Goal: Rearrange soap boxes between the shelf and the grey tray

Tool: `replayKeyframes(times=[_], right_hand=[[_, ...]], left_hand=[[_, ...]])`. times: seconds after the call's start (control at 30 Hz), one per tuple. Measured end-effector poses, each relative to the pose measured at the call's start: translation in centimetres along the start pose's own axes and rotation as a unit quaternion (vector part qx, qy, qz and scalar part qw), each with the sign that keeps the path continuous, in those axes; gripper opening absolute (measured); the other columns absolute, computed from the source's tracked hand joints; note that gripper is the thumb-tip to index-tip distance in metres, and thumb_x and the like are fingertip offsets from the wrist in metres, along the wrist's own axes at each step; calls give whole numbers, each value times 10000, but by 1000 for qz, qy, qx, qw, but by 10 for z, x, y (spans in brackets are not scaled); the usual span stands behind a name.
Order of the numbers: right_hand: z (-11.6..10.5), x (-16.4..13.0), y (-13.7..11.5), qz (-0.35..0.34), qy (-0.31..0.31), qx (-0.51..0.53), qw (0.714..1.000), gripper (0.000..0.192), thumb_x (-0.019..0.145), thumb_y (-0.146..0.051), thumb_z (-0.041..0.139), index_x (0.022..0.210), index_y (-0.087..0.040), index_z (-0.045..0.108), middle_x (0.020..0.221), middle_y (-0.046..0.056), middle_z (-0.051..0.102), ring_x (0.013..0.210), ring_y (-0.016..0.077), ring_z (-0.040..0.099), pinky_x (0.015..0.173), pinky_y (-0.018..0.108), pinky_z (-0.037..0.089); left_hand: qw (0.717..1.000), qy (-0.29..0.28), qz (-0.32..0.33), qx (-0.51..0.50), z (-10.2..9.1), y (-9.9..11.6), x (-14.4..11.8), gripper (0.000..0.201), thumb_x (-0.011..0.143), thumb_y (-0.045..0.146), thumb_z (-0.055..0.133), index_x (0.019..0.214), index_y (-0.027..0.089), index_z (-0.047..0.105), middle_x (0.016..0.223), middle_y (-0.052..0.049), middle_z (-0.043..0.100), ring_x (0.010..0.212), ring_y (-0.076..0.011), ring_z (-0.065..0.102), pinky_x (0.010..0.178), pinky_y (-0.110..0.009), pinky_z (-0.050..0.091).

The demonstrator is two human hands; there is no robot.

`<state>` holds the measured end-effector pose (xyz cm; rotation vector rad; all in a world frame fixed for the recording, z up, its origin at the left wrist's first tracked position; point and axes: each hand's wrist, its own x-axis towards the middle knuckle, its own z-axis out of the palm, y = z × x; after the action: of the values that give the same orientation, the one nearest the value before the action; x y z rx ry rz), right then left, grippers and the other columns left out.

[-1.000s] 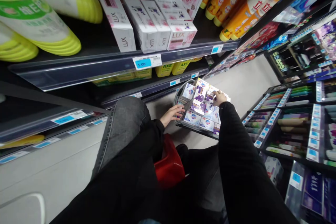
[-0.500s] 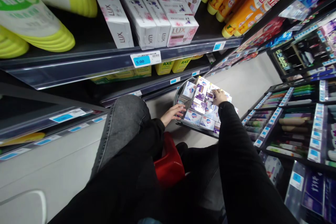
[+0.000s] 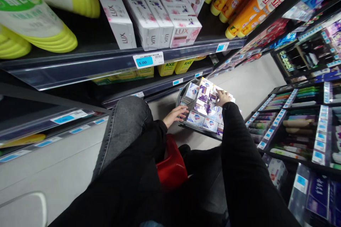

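On the aisle floor stands a basket (image 3: 183, 96) packed with soap boxes (image 3: 205, 108). The person's left hand (image 3: 176, 114) rests at its near rim, fingers loosely extended, gripping nothing. The right hand (image 3: 222, 97) lies on the top boxes; its grasp cannot be determined.

Both arms reach forward, left hand (image 3: 174, 115) and right hand (image 3: 222, 98) fingers loosely curled.
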<state>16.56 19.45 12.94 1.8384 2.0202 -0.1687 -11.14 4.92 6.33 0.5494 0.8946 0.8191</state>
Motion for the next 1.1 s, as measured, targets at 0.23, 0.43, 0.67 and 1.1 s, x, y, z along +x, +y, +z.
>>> replayKeyframes(times=[0.23,0.43,0.67,1.1], right_hand=[[-14,13,-57,-70,81,77,991,695,869,-487,536,1496,-241,366,1533,108,357,1342,350,363,1106,512,302],[2,19,-84,-36,49,59,996,642,855,-553,554,1445,-337,425,1476,97,438,1316,361,403,1093,568,274],[6,18,-79,-41,80,80,993,659,853,-533,570,1449,-298,419,1475,113,439,1355,359,342,1118,590,195],[26,-75,-30,-103,111,-22,988,672,775,-622,617,1252,-147,599,1241,179,591,1147,382,449,953,553,303]], left_hand=[[1000,-8,3,4,-1,-2,2,564,648,558,731,1088,214,651,1149,-87,668,849,-179,594,723,-277,468],[1000,-5,8,0,-3,-1,-1,569,656,553,725,1103,210,644,1150,-91,661,846,-176,588,729,-288,468],[1000,-6,5,7,-1,-1,0,573,662,566,716,1107,213,638,1161,-83,657,862,-181,585,738,-286,473],[999,-23,2,38,-1,-5,3,476,775,482,629,1164,209,603,1234,-100,625,922,-207,573,796,-332,455]])
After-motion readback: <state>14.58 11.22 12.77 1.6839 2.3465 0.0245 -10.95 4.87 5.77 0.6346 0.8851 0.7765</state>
